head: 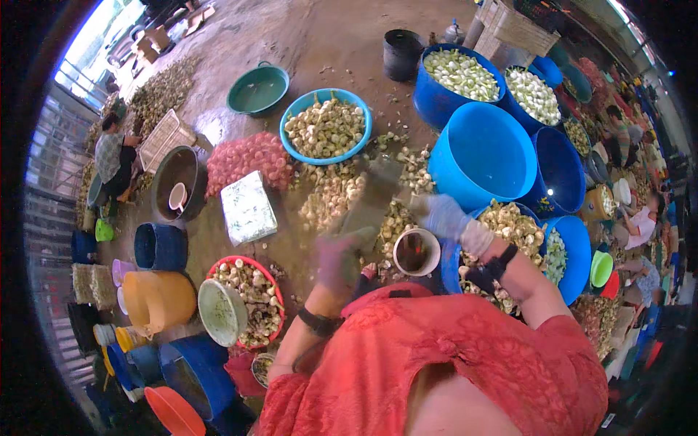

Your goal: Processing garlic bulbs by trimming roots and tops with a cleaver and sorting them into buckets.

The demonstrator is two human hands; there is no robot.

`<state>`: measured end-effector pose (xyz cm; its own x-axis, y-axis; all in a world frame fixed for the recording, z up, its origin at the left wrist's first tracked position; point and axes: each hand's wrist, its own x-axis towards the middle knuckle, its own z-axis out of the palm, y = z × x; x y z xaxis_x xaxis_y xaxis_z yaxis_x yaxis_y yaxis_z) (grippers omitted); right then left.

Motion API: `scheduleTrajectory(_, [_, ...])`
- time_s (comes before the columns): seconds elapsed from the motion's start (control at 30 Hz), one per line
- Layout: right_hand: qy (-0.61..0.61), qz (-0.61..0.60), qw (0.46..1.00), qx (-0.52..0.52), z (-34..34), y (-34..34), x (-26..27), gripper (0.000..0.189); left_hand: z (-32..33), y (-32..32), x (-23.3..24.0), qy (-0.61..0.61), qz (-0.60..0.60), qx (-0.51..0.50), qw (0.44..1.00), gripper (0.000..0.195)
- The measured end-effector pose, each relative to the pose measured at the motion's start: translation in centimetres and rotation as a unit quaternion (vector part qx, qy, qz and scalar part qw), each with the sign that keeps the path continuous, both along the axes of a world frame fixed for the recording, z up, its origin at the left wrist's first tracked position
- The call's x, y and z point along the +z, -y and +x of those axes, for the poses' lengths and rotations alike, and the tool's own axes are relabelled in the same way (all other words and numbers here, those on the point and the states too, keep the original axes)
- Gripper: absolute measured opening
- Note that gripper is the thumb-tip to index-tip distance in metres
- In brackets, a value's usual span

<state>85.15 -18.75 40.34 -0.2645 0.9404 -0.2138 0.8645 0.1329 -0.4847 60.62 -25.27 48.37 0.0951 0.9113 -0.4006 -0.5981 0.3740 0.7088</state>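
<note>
My left hand (335, 259) is gloved and blurred by motion, low over garlic bulbs (332, 201) heaped on the floor. A dark grey flat thing (376, 191) extends forward from its fingers, too smeared to name or to tell whether it is gripped. My right hand (444, 218), in a pale glove, is beside the light blue plastic tub (485, 152); blur hides its fingers. Just below and between both hands stands a white bucket (434, 256) with dark contents. Under my right forearm, a blue tub is filled with garlic bulbs (510, 226).
Ahead are a blue basin (282, 131) of stemmed garlic, a red mesh sack (248, 161) and a silvery flat package (248, 207). A red basin (281, 305) is at left. Tubs of peeled garlic (463, 73) stand at far right. Other people (112, 155) sit farther off.
</note>
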Motion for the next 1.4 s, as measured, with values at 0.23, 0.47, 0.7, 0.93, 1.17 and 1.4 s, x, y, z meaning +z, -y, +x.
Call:
scheduleTrajectory(0.23, [-0.004,-0.006,1.0,-0.023,-0.7,-0.4,0.1,0.027,-0.2,0.0,-3.8,0.001,-0.028,-0.009,1.0,0.053])
scheduleTrajectory(0.47, [-0.094,0.0,0.995,-0.044,0.1,2.2,-1.4,0.02,-2.8,-0.1,-3.5,-0.038,-0.035,-0.017,0.999,0.059])
scheduleTrajectory(0.7, [-0.135,-0.025,0.99,-0.026,-1.8,2.3,-0.1,0.02,-2.6,0.0,-7.0,-0.002,0.012,-0.019,1.0,0.053])
scheduleTrajectory(0.93, [-0.186,0.032,0.981,-0.04,-2.8,1.0,-2.0,0.019,-2.2,-0.4,-6.8,0.06,-0.009,-0.028,0.998,0.06])
scheduleTrajectory(1.17, [-0.096,0.004,0.995,0.003,-3.1,3.6,-1.5,0.023,-4.0,-1.5,-7.3,0.081,-0.033,-0.038,0.995,0.064])
scheduleTrajectory(1.4, [-0.036,-0.111,0.992,0.054,-4.5,3.8,0.2,0.026,-3.7,-1.7,-5.7,0.077,-0.04,-0.032,0.996,0.06])
